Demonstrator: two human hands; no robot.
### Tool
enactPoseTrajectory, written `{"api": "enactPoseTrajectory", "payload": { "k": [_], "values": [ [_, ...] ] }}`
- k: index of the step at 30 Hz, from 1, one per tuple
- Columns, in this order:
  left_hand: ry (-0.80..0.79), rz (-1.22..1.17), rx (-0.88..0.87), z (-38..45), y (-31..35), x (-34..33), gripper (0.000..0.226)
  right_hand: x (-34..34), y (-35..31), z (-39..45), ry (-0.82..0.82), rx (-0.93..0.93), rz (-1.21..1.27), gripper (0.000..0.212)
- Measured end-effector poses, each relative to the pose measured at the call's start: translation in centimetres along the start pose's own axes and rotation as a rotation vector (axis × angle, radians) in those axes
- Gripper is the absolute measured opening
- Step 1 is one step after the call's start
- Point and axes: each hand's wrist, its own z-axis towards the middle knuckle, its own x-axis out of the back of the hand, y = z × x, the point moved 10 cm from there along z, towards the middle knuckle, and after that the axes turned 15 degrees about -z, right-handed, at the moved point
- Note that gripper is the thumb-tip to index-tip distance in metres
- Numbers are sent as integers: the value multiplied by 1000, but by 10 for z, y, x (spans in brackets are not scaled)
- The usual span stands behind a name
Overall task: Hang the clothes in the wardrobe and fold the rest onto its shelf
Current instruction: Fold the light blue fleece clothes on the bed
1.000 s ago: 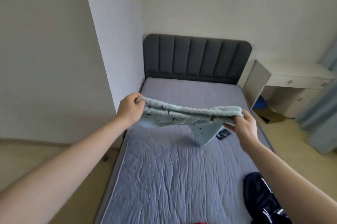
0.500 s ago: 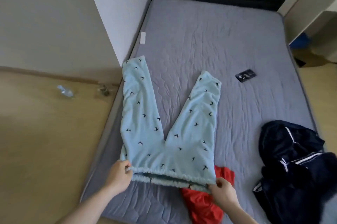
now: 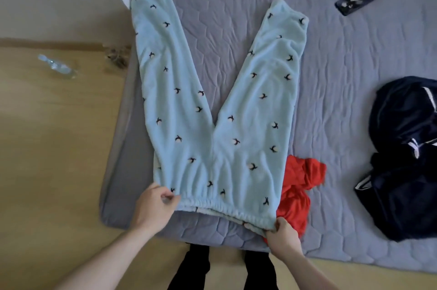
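I see the light blue trousers (image 3: 220, 110) spread flat on the bed (image 3: 354, 77), legs splayed; left hand (image 3: 153, 209) and right hand (image 3: 282, 234) fingers pinch the waistband corners, overlapping a red garment (image 3: 300, 185).

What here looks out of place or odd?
A plastic bottle lies on its side on the floor beside the bed. The blue trousers partly cover a crumpled red garment.
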Motion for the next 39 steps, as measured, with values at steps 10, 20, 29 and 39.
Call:
{"api": "enactPoseTrajectory", "payload": {
  "k": [10,20,29,39],
  "values": [
    [-376,-5,-586,-16,183,-126,38,39,20,19,-42,21,16,37],
    [-885,395,-758,-88,189,-295,38,96,81,68,41,-52,98,21],
    [-458,-103,-371,32,142,-208,24,112,9,79,115,108,163,21],
    [-15,299,274,274,21,-41,100,160,-224,113,289,500,113,32]
  ]
}}
